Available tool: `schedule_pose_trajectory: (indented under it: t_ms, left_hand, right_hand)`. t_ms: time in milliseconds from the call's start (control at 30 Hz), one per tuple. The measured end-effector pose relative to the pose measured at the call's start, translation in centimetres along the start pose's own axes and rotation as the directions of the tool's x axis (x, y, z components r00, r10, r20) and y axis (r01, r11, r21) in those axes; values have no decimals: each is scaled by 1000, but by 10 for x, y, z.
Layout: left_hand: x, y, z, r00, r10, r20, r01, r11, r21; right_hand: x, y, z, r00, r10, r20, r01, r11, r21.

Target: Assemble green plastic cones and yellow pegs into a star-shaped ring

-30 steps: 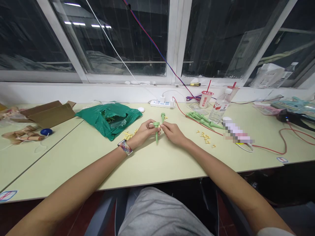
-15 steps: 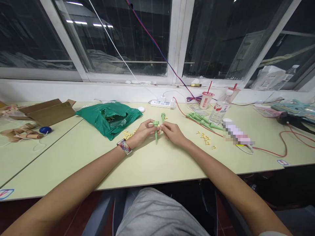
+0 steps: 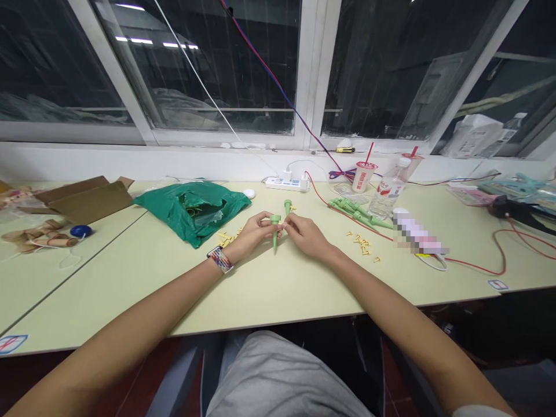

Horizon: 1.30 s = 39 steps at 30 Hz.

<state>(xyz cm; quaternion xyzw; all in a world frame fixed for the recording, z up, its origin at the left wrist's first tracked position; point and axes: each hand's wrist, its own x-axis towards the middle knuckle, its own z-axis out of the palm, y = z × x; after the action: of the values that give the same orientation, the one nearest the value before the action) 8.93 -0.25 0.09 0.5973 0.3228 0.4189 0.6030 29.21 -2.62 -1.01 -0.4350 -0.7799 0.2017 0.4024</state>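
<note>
My left hand [image 3: 253, 236] is closed round a green plastic watering spike [image 3: 275, 220], held upright with its tapered tip pointing down. Against the side of that spike, my right hand [image 3: 304, 234] is pinched on a small yellow plastic piece, mostly hidden by the fingertips. Just behind both hands lies another green spike [image 3: 287, 206] with a yellow bit beside it. Loose yellow pieces [image 3: 225, 238] are partly covered by my left wrist, and several more yellow pieces [image 3: 362, 243] are scattered right of my right hand.
A torn green bag [image 3: 195, 208] lies to the left, beyond it a cardboard box [image 3: 87, 197] and wooden toys [image 3: 50, 237]. At right are a pile of green spikes [image 3: 354, 211], a water bottle [image 3: 386, 191], a paper cup [image 3: 364, 176] and a red cable [image 3: 478, 267].
Both hands stay in nearly the same place. The right fingertips have shifted very slightly against the spike, and the view has moved a little.
</note>
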Motion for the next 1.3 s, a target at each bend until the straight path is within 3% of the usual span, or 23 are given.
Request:
schedule_pose_trajectory:
  t_ms: [100,433,667,800,1033,1300]
  left_hand:
    - [-1,1,1,1000,9,9,-9,999,33]
    - [3,-3,-4,994,-1,-108,16,991,136]
    - [6,-7,-2,990,7,-139,17,986,167]
    - [9,-12,-4,986,25,-166,-3,991,133]
    - [15,-18,-8,980,13,-200,5,996,90]
    - [17,-21,-8,979,7,-206,11,996,86]
  right_hand:
    - [1,1,-2,999,-33,20,34,997,-67]
    - [6,12,-5,992,102,-75,-109,990,-90]
    - [9,22,-9,996,43,-78,-51,993,-108]
    - [12,38,-18,981,123,-148,-154,962,-225]
    - [18,66,-30,912,311,-269,-395,846,-359]
    - [37,82,-28,870,405,-280,-486,802,-348]
